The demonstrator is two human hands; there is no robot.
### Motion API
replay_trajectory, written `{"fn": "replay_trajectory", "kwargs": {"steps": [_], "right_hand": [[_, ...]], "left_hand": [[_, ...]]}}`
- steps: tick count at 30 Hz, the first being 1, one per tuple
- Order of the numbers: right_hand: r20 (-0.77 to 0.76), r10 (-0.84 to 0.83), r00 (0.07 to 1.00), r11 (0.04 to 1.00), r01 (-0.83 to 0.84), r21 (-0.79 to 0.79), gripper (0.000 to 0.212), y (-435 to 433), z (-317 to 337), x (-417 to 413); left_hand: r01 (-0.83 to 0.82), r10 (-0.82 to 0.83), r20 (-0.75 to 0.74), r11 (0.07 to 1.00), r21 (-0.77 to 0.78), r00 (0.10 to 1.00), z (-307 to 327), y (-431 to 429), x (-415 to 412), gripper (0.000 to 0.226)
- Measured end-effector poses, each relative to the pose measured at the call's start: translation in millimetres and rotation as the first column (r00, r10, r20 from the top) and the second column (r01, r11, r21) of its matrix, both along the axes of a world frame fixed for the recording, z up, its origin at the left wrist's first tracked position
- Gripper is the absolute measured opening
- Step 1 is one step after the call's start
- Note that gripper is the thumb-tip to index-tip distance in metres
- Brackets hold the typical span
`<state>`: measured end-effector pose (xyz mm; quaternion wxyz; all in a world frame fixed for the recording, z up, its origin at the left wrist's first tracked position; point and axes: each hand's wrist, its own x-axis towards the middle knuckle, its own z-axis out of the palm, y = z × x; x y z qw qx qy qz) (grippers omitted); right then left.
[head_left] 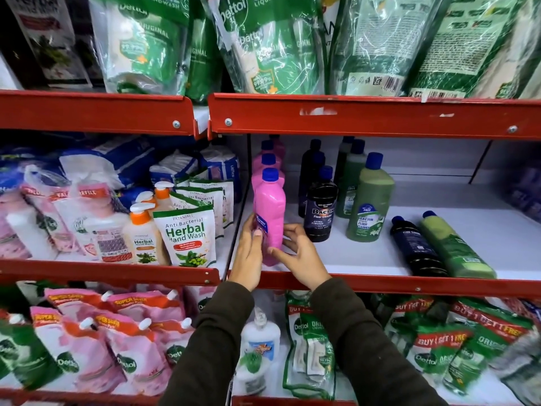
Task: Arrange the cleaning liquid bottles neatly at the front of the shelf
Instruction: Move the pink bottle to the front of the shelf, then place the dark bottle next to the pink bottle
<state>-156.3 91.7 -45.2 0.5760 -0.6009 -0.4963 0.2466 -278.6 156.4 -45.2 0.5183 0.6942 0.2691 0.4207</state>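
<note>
A pink bottle (270,213) with a blue cap stands upright at the front left of the white shelf (351,256). My left hand (248,256) grips its left side and my right hand (301,253) holds its lower right side. More pink bottles (268,161) line up behind it. To the right stand a black Bactin bottle (320,208) and a green Bactin bottle (370,200), with more black and green ones behind them. Further right, a black bottle (417,246) and a green bottle (456,247) lie on their sides.
A red shelf edge (380,284) runs below the bottles and another red rail (351,117) above. Herbal hand wash pouches (186,235) and pump bottles fill the bay to the left. Dettol refill pouches (263,45) crowd the shelves above and below.
</note>
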Motion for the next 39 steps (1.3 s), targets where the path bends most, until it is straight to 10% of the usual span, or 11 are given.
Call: {"fn": "replay_trajectory", "kwargs": {"steps": [11,21,30,36,39], "right_hand": [[0.125,-0.055,0.991,0.997,0.062,-0.051,0.055,8.2,-1.1,5.2],[-0.014,-0.433,0.901,0.871,0.423,0.251,0.046,-61.4,27.4,65.7],[0.262,-0.631,0.731,0.758,0.652,0.006,0.041,-151.3,32.7,183.7],[0.328,-0.591,0.737,0.767,0.639,-0.055,0.04,-161.4,27.0,204.1],[0.36,-0.556,0.749,0.755,0.636,-0.157,0.039,-163.6,25.6,210.6]], "left_hand": [[-0.247,0.245,0.039,0.967,0.063,0.969,4.9,0.2,3.8,0.022],[-0.537,0.532,0.1,0.795,0.284,0.841,18.1,-48.9,50.5,0.036],[-0.701,0.706,0.006,0.703,0.118,0.709,25.2,-106.6,127.7,0.05],[-0.451,0.452,0.057,0.859,0.244,0.89,22.4,-129.1,166.3,0.029],[-0.161,0.189,-0.168,0.973,0.168,0.967,24.4,-141.7,202.4,0.027]]}}
